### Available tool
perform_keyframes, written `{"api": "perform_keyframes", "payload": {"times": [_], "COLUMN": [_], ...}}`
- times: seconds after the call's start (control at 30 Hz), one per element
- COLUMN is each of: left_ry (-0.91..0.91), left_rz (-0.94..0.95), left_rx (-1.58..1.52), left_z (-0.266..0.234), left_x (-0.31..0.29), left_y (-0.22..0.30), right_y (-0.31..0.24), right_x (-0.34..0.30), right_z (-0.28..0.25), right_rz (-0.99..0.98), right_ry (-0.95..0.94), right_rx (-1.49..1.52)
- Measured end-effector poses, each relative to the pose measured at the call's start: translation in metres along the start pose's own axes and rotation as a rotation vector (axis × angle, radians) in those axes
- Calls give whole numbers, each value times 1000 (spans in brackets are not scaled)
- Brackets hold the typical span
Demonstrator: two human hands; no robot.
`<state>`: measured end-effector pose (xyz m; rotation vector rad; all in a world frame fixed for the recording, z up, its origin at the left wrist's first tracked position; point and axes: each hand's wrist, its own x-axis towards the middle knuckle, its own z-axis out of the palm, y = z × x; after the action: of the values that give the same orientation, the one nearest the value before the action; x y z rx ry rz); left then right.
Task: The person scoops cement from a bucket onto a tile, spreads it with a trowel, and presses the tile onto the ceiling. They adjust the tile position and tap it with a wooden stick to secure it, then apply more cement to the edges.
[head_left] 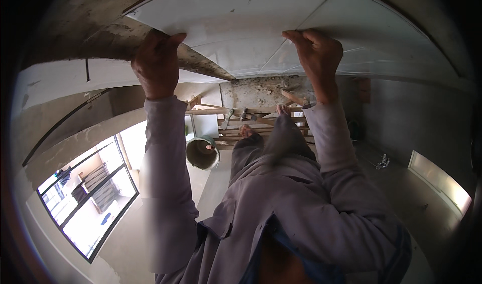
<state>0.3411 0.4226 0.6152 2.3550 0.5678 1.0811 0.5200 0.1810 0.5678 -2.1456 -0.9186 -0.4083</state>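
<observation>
Two hands up overhead, both arms stretched from the lower edge in pale lilac sleeves. Left hand (pixel 156 63) sits at the near left edge of a large white tile (pixel 241 23), fingers curled over the edge, back of hand facing the camera — gripping the tile edge. Right hand (pixel 316 58) is further right on the same tile, fingers bent and pressed along a thin joint line, thumb side toward the middle; looks like pressing or holding the tile, can't tell if fingers wrap any edge. Tile spans between and beyond both hands, flat against the surface above. Left of the left hand — bare rough grey mortar bed (pixel 100 28), tile edge ends right there. Right of the right hand, more white tiled surface, joints running off to the far right. Below, between the arms, wooden scaffold planks (pixel 251 114) with bare feet and a hammer on them, a green-rimmed bucket (pixel 202 152) hanging beside. Window (pixel 90 203) at lower left, well apart.
</observation>
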Motion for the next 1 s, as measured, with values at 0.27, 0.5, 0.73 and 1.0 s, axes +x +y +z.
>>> {"api": "perform_keyframes", "payload": {"times": [0.27,0.5,0.73,1.0], "left_ry": [19,38,28,78], "left_rz": [-114,-20,-72,6], "left_rx": [-93,-154,-25,-109], "left_z": [4,10,6,11], "left_x": [0,1,-3,-4], "left_y": [-5,-21,-16,-11], "right_y": [-19,-26,-28,-18], "right_x": [12,17,21,14], "right_z": [-5,-11,-17,-10], "right_rz": [-89,58,-13,25], "right_ry": [-36,-237,-264,-260], "right_rx": [-221,-260,-208,-173]}}
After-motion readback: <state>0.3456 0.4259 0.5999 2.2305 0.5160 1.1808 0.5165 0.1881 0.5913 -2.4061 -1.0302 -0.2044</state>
